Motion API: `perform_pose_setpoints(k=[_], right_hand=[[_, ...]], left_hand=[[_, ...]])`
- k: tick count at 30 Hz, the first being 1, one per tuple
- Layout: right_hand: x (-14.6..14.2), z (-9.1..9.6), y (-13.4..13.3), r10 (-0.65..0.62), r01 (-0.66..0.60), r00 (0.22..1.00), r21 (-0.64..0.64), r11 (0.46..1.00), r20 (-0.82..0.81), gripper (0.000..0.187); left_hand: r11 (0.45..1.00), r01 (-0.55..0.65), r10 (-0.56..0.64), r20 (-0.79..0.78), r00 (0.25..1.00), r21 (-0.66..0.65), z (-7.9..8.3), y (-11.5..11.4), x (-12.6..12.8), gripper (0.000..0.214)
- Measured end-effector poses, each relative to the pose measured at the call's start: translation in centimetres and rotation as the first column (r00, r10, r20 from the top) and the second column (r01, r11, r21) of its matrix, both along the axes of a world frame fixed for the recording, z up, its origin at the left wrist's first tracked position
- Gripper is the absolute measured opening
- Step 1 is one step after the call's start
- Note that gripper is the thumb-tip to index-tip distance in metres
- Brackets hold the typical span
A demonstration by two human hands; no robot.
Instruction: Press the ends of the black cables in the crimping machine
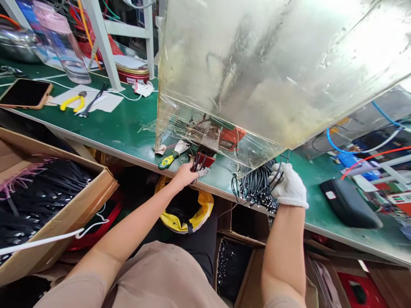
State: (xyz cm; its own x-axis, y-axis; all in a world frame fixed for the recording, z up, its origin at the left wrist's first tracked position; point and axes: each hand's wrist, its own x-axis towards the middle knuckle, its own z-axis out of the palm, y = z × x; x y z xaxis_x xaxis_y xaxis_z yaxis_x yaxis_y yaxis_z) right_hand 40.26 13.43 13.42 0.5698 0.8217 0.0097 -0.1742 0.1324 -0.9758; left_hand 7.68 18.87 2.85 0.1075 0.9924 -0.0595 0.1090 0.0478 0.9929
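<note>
Reaching in under a big film-wrapped panel (257, 72), the bare left hand (185, 176) was right up against the thin wires (194, 164) beside a small red-and-black terminal block (205, 159). Its fingers were curled, but from this angle you could not tell whether that grip had closed on the wires. Over on the right, the white-gloved right hand (290, 186) was clenched firmly around a tangled bundle of dark cables (257, 188), which sat at the front edge of the green desk (128, 128). Just beside the left hand, a yellow-and-green screwdriver (168, 160) lay on the desk. Further left, yellow-handled pliers (73, 102) rested on a sheet of white paper (105, 100), with a phone in a tan case (25, 93) nearby and a clear plastic jug (64, 47) behind them. Down below the desk, a cardboard box (107, 184) was packed with black cables (48, 196), and a second box (247, 273) stood between the person's arms. Out to the far right, a black pouch (348, 203) lay on the desk.
</note>
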Motion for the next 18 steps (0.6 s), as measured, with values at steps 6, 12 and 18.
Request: perform_pose_setpoints(k=[6, 12, 18], right_hand=[[-0.7, -2.6, -3.5, 0.196, -0.190, 0.949, 0.047, 0.981, -0.248, 0.038], [-3.4, -3.2, -6.6, 0.193, -0.139, 0.943, 0.206, 0.969, -0.270, 0.030], [-8.6, -4.5, -8.7, 0.369, -0.351, 0.913, 0.126, 0.928, -0.174, 0.027]], left_hand=[[0.980, 0.192, -0.190, 0.039, 0.981, -0.054, -1.5, -3.4, 0.4, 0.030], [0.963, 0.269, -0.265, 0.100, 0.959, -0.030, -1.1, -6.5, -1.0, 0.038], [0.927, 0.374, -0.371, 0.139, 0.918, 0.004, 2.1, -11.5, -5.5, 0.049]])
